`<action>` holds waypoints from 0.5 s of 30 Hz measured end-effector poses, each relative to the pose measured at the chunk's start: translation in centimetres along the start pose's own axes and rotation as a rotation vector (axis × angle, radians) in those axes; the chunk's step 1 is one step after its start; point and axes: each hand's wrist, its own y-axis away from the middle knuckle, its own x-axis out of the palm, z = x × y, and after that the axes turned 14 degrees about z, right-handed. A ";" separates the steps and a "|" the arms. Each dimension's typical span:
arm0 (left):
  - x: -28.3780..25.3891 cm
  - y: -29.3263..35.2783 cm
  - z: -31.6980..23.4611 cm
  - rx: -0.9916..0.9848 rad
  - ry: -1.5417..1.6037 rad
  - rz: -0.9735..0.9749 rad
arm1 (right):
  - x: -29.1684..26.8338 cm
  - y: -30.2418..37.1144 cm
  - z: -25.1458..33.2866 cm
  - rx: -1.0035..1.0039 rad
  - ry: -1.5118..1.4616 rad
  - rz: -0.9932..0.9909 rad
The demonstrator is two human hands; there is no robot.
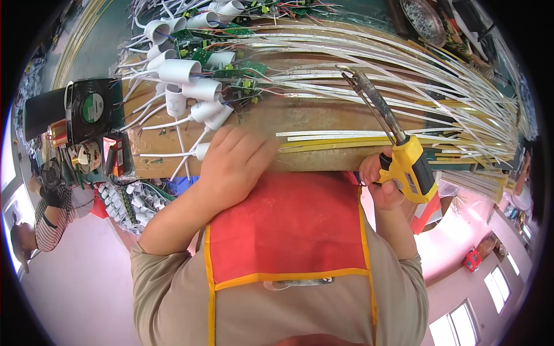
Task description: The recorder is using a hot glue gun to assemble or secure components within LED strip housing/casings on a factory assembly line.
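Observation:
My right hand point(385, 180) is wrapped round a yellow and black soldering gun point(408, 168), whose long metal tip points up and left above the bench. My left hand point(235, 160) is curled at the front of the board, its fingertips blurred and partly hidden. A white plastic lamp base point(201, 151) with a white cord shows beside that hand, and whatever the fingers hold is covered. Just right of it lie a white LED strip point(311, 135) and a yellow strip point(323, 145). Farther back, more white lamp bases point(180, 71) connect to small green circuit boards point(247, 86).
A brown board point(346, 112) covers the bench front, with many LED strips point(461, 95) fanned across its right side. A black fan point(91, 109) stands at left. A metal dish point(424, 22) sits back right. Another person point(55, 216) is at far left.

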 end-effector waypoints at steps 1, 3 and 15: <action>0.4 -0.2 0.0 -0.026 0.001 0.002 | 0.0 0.0 0.1 0.013 0.004 0.002; 0.7 -0.4 0.0 -0.060 -0.007 0.007 | 0.0 0.3 0.2 0.034 0.011 0.026; 0.9 -0.1 1.1 -0.071 0.036 -0.023 | 0.1 4.3 0.5 0.303 0.335 0.255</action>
